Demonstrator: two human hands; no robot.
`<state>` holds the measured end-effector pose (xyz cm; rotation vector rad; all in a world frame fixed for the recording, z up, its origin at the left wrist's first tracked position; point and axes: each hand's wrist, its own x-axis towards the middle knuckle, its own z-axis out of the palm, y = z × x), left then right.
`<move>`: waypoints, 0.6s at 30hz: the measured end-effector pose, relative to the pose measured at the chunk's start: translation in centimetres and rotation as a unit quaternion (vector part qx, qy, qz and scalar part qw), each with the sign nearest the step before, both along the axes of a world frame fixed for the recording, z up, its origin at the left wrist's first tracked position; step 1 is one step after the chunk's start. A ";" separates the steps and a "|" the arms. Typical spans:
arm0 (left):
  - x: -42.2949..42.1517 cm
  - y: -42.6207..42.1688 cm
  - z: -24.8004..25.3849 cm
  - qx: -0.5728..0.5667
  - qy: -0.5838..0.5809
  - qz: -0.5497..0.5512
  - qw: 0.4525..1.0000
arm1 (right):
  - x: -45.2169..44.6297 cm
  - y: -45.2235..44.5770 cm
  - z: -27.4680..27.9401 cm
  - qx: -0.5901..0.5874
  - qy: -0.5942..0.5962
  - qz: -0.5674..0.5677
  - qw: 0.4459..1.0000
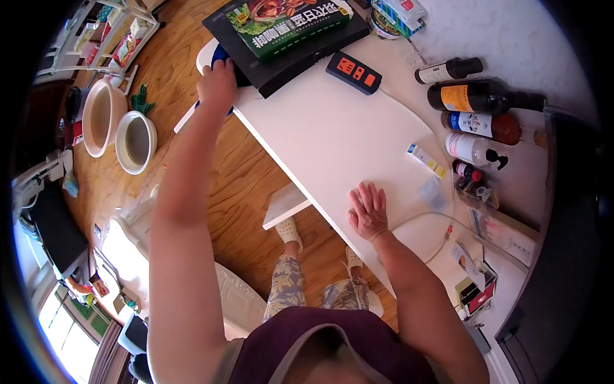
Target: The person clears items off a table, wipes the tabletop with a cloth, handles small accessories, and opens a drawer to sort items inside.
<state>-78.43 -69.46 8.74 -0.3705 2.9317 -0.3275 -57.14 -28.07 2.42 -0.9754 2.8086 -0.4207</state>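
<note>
At the far left corner of the white table (300,121), my left hand (219,83) is closed over a dark blue cloth (220,55). Bits of blue show on both sides of the wrist, and the palm hides most of the cloth. My right hand (368,211) lies flat on the tabletop with its fingers spread, holding nothing. Beside my left hand is a black box (272,77) with a green coffee box (300,35) on top. A black device with orange buttons (354,73) lies to the right of these boxes.
Along the wall side stand or lie several bottles (457,97). A white cable (416,115) runs across the table near a small white and yellow box (426,160). Two basins (135,142) rest on the wooden floor at left, near a white shelf rack (137,29).
</note>
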 end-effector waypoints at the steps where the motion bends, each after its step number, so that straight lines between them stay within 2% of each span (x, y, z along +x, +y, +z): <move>1: 0.4 0.5 0.1 0.008 -0.008 -0.001 1.000 | 0.0 0.0 0.0 -0.002 -0.002 0.001 1.000; 3: 1.7 1.2 0.4 0.015 -0.017 -0.001 1.000 | 0.0 0.0 0.1 -0.001 -0.006 -0.002 1.000; 6: 4.3 1.7 -1.2 0.048 0.038 0.001 0.998 | 0.1 0.0 0.0 -0.007 -0.001 -0.003 1.000; 9: 6.5 3.1 -1.9 0.028 0.042 -0.014 0.999 | 0.0 0.0 0.1 -0.005 -0.004 -0.005 1.000; 13: 9.4 7.1 -1.3 0.055 0.005 -0.020 0.998 | 0.0 -0.1 0.3 -0.014 -0.003 -0.006 1.000; 18: 15.5 14.3 -0.8 0.056 -0.048 -0.131 0.989 | 0.1 -0.1 0.3 -0.019 0.010 -0.009 1.000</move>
